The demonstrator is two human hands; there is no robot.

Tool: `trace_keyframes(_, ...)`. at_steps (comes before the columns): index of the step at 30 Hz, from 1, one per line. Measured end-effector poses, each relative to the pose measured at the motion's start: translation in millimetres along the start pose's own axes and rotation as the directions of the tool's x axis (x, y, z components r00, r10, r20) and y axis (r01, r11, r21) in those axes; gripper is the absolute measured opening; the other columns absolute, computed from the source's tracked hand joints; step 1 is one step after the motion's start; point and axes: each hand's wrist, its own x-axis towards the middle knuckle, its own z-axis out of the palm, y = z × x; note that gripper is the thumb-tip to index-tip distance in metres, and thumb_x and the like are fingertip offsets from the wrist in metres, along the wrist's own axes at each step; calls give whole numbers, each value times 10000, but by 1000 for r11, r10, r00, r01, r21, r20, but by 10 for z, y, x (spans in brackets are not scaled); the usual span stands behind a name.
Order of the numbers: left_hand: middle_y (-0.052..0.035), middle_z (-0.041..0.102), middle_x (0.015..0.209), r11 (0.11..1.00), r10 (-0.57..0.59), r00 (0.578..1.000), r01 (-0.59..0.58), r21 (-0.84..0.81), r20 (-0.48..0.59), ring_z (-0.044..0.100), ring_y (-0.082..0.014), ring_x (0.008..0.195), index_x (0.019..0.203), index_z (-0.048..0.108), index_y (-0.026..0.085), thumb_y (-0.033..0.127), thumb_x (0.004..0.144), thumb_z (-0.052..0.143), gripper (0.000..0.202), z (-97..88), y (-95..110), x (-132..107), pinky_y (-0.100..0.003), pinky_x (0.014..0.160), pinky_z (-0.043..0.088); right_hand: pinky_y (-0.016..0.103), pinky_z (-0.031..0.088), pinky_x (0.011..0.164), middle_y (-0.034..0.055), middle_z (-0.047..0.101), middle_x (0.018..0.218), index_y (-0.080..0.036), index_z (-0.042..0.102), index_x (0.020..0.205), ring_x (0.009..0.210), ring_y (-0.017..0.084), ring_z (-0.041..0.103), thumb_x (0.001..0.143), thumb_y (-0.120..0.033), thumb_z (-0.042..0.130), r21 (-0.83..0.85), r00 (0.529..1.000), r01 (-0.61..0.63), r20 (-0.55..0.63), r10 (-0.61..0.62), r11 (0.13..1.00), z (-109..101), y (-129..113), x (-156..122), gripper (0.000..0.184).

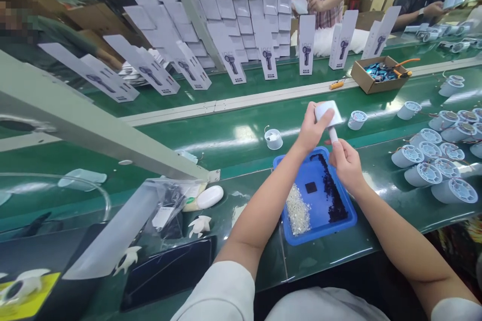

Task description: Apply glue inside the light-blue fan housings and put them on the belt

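Fingers of the left hand (pixel 311 128) curl tight around the rounded head of a small white plastic fan (pixel 328 114), thumb pressed on its smooth face, while the right hand (pixel 346 163) pinches the fan's short handle from below with closed fingertips. Both hands hold the fan above the far edge of a shallow blue plastic tray (pixel 352 220), which carries a heap of small clear pieces (pixel 297 209), a strip of dark glittery bits and one black square. The tray sits on a glossy green workbench (pixel 226 140). Ribbed white cylindrical fan housings (pixel 424 173) cluster to the right; tall white printed cartons (pixel 307 44) stand upright along the bench's far side.
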Motion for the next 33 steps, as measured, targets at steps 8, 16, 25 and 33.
trace_keyframes(8,20,520,907,875,64,997,-34,482,-46,546,-119,799,1010,388,261,298,695,785,508,-578,-55,234,-260,778,453,258,267,433,-64,390,494,-188,651,801,436,95,347,899,-499,499,-159,987,-163,-13,163,974,-56,57,88,360)
trace_keyframes(16,-116,578,1282,319,-164,960,-167,933,228,509,-313,1248,1198,628,216,313,757,661,453,-779,-184,298,-450,1105,340,240,309,454,-100,412,491,-212,602,921,438,83,370,775,-265,605,-151,994,-76,67,86,986,18,-2,-8,155)
trace_keyframes(25,-149,510,1451,202,-401,916,96,975,-7,519,-283,1308,1549,229,199,283,792,679,885,-1013,98,267,-343,1081,408,296,523,568,-17,596,696,-231,537,801,590,129,597,810,-447,652,19,929,-93,361,80,995,170,29,-109,245)
trace_keyframes(33,-136,601,1280,297,-153,986,110,949,-66,557,-266,1211,1198,630,137,238,768,672,443,-1087,141,323,-366,1068,427,295,544,583,-11,613,700,-231,546,809,598,134,623,833,-440,653,-24,906,-69,416,72,997,176,68,-117,236)
